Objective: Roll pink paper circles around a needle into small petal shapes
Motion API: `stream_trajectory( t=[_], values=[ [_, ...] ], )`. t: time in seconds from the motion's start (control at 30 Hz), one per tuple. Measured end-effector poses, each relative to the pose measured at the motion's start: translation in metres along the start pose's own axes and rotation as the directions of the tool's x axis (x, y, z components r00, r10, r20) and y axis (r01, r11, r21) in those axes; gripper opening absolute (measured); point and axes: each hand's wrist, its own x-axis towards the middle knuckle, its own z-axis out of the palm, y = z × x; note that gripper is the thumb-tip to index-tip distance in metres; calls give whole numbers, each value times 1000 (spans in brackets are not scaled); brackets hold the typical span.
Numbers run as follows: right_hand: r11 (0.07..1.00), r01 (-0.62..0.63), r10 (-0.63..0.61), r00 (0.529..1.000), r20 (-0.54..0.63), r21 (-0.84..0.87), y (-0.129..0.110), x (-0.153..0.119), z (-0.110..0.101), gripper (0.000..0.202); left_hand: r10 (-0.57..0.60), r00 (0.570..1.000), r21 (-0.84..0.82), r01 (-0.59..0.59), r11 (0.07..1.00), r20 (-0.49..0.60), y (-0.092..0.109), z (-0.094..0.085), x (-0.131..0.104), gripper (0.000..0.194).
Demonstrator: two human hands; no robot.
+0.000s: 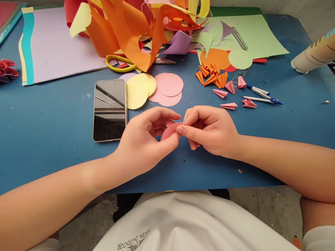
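Note:
Between my hands, over the front of the blue table, is a curled piece of pink paper (170,130). My left hand (150,136) curves around it, with the thumb along its lower side. The thumb and forefinger of my right hand (209,129) pinch its right end. Part of the paper is hidden by my fingers. Beyond my hands lie pink paper circles (169,84) and yellow paper circles (137,91). Several folded pink paper pieces (229,106) rest to the right, near a cluster of folded orange paper cones (213,75).
A phone (110,111) lies left of my hands. Paper scraps (125,28) are heaped at the back, over yellow-handled scissors (119,63). Pens (261,99) lie at the right, and a bottle (314,54) stands at the right edge. Lilac sheets (68,42) lie back left.

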Motion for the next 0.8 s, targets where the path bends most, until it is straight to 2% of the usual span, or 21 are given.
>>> stream_trajectory(
  t=[0.13,0.27,0.37,0.57,0.8],
  values=[
    [997,56,-56,998,3,-48,-5,3,-1,26,-48,998,-75,51,996,35,-2,-2,1,32],
    [990,112,-107,993,56,-90,-11,4,-1,18,-73,994,-122,83,989,79,-1,-5,1,36],
    [992,69,-62,996,64,-106,-12,4,-2,22,-57,996,-83,62,995,66,-1,-4,1,34],
    [993,3,-2,1000,9,-120,-9,1,-1,31,-29,998,-33,30,999,49,-1,-3,1,35],
    [997,-45,45,999,-14,-63,-6,1,2,34,-5,999,-11,5,1000,49,-1,0,0,37]
  ],
)
